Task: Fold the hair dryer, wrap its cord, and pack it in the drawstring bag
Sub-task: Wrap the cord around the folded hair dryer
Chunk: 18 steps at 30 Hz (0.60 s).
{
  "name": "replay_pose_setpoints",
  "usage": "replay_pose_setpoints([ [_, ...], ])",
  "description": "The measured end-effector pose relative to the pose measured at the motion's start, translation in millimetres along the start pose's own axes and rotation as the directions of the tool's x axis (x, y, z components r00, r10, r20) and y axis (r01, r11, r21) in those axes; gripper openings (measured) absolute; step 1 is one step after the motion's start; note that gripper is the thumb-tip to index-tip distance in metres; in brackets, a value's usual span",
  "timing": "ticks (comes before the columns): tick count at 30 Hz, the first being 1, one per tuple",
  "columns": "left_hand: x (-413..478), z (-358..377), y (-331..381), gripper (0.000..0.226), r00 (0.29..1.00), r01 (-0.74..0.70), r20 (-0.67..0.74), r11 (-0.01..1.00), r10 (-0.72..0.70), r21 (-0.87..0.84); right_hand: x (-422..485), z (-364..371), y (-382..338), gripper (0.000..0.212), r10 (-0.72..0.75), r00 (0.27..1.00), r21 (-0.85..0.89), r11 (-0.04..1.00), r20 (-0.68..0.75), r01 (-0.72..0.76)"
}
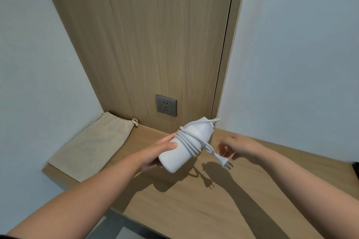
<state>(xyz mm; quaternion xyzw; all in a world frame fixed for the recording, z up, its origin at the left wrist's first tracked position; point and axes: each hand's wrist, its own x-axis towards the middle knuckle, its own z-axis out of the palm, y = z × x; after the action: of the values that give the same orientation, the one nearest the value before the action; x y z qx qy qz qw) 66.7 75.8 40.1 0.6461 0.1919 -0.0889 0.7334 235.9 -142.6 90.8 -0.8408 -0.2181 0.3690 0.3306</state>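
The left hand grips the white hair dryer near its lower end and holds it tilted above the wooden bench. The thumb lies along the top, while the fingers curl underneath and are mostly hidden by the body. The cord is wound in several turns round the dryer's middle, and a loop sticks out past its far end. The handle cannot be told apart from the rest of the white shape. The last stretch of cord hangs free to the right and ends in the plug, which dangles above the bench. The right hand is just beside that loose end with its fingers loosely bent. It is smeared by motion, so whether it pinches the cord or merely hovers next to it cannot be told. The beige drawstring bag lies flat at the bench's left end against the wall, well apart from the dryer, with its knotted drawstring at the far corner. A faint print on the cloth is too pale to read (the small mark at the bottom of the grey wall socket is no clearer). A dark object is cut off by the right edge and cannot be identified.
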Motion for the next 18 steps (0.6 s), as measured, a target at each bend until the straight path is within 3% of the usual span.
replay_pose_setpoints([
  [1, 1.1, 0.4, -0.5, 0.077, 1.0, 0.006, -0.009, 1.0, -0.006, -0.025, 0.0, 4.5, 1.3, 0.036, 0.043, 0.989, 0.095, 0.994, 0.138, -0.056],
  [3, 3.2, 1.7, -1.9, 0.081, 1.0, 0.009, -0.009, 0.996, -0.01, -0.088, 1.7, 10.1, 2.4, 0.032, 0.062, 0.959, 0.215, 0.969, 0.275, -0.124],
  [7, 2.8, 5.1, -2.9, 0.071, 1.0, -0.005, -0.029, 0.976, -0.002, -0.218, 2.3, 8.5, -5.1, 0.018, 0.025, 0.976, 0.18, 0.982, 0.215, -0.065],
  [9, 2.3, 8.1, -2.6, 0.07, 0.997, -0.013, -0.076, 0.98, -0.003, -0.197, -0.9, 8.7, -10.8, 0.017, -0.01, 0.991, 0.087, 0.996, 0.131, -0.001],
  [12, 2.9, 16.8, -0.1, 0.059, 0.99, -0.028, -0.138, 0.989, 0.007, -0.146, -8.9, 13.9, -21.6, 0.021, -0.101, 0.995, -0.251, 0.962, 0.02, 0.103],
  [18, 2.3, 23.9, 3.0, 0.052, 0.989, 0.016, -0.144, 0.997, -0.027, -0.077, -20.6, 21.2, -25.3, 0.04, -0.269, 0.963, -0.555, 0.797, 0.027, 0.238],
])
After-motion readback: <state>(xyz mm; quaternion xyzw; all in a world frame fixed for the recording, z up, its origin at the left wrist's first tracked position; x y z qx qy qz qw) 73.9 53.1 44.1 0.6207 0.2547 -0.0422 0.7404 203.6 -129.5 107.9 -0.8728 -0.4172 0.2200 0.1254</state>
